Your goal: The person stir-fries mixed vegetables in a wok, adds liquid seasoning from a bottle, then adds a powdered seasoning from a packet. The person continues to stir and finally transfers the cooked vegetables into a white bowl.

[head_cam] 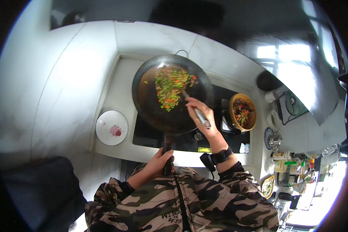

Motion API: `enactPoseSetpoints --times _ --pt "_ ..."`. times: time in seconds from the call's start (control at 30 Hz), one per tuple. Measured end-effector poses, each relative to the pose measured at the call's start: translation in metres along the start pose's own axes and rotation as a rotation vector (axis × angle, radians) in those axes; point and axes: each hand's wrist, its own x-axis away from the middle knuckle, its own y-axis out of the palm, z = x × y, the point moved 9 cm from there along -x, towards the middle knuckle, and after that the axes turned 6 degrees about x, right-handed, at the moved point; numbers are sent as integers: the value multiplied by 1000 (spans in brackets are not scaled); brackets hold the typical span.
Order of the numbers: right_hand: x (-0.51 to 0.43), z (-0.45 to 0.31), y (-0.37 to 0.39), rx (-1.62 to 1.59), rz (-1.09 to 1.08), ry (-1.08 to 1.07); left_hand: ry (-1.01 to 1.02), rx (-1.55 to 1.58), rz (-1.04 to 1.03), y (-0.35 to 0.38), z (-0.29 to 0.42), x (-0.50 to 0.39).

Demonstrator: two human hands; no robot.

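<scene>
A large dark wok [150,107] sits over the black glass hob [148,137]. My left hand [160,162] is closed around its dark handle [168,145]. In my right hand [201,114] is a cooking utensil with a metal handle [202,117]; its working end reaches into the food and is blurred, so its shape is unclear. Chopped green vegetables with red pieces and brownish bits [171,87] lie heaped in the wok, mostly in its upper middle. A black strap with a small device [217,158] is around my right wrist.
A white plate [105,134] with reddish residue stands left of the hob. At the right, a tan bowl [253,121] holds dark and red food. Bottles and jars [293,168] crowd the right-hand counter, near a glass lid [297,104]. The dark range hood [235,32] overhangs the far side.
</scene>
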Motion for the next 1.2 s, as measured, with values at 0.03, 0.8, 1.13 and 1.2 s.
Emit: enactPoseSetpoints --times 0.03,0.8,1.13,1.2 --pt "-2 -7 -3 84 -62 -62 -32 8 4 1 -1 -1" --pt "-13 -50 9 59 -795 -485 41 -47 44 3 4 2" --pt "23 -105 -83 -80 -910 -312 30 -50 -50 3 6 -4" --pt "38 -106 -79 -10 -973 -284 39 -46 -66 2 5 -5"
